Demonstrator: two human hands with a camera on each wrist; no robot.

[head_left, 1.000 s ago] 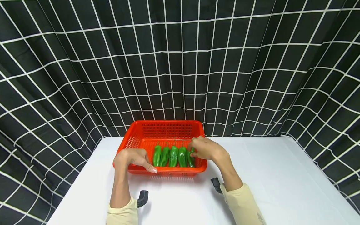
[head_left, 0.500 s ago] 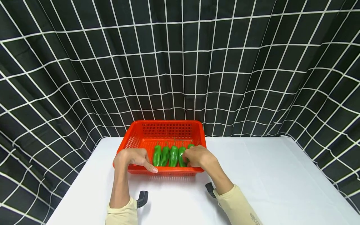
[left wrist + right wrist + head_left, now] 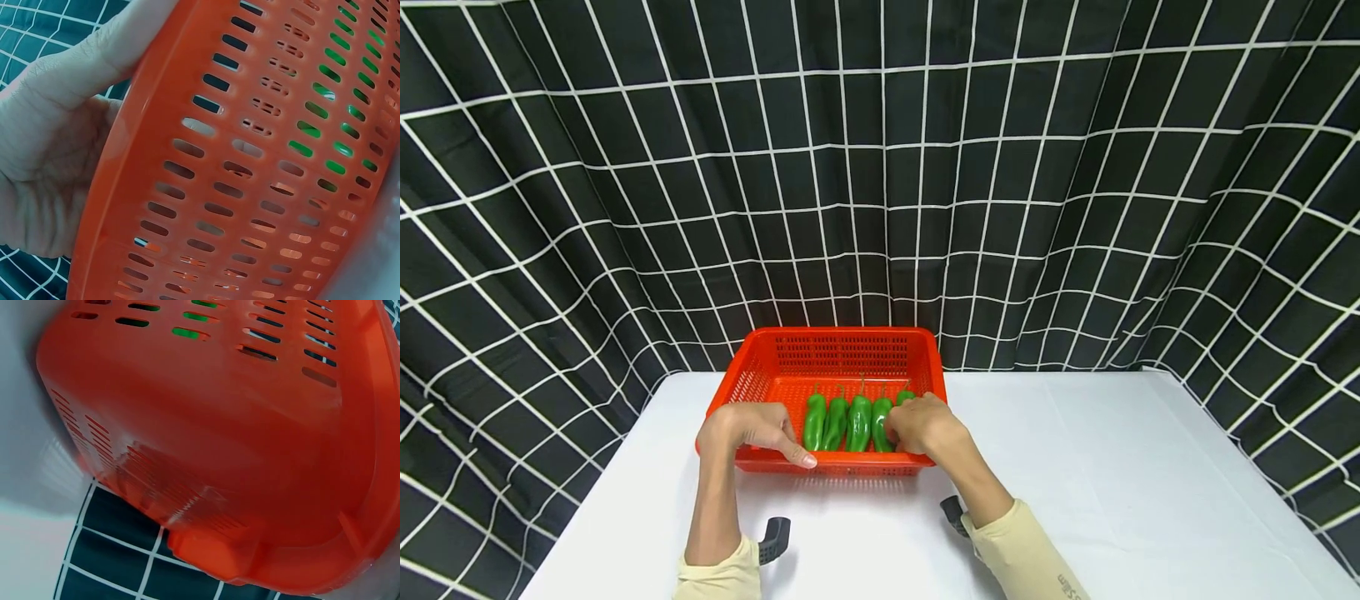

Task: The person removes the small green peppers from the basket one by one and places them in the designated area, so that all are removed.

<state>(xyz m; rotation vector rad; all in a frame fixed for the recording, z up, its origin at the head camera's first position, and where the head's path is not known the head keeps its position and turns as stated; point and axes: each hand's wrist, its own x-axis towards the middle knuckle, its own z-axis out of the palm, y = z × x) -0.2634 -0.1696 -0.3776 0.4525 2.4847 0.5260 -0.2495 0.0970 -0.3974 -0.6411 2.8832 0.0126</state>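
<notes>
A red plastic basket stands on the white table with several green peppers side by side in it, stems toward the back. My left hand holds the basket's front left corner, its thumb over the front rim and its other fingers hidden inside. In the left wrist view, the palm shows behind the rim. My right hand reaches down inside the front right corner, its curled fingers round the lower part of the rightmost pepper. Its fingertips are hidden. The right wrist view shows only the basket's outer wall.
A black curtain with a white grid hangs behind and on both sides. White tabletop extends to the right of the basket. A black curved piece sticks out at the left cuff, and another such piece at the right one.
My right hand has moved left and toward me over the rightmost pepper, covering its lower part. The left hand keeps its place on the basket. The head view has tilted slightly.
</notes>
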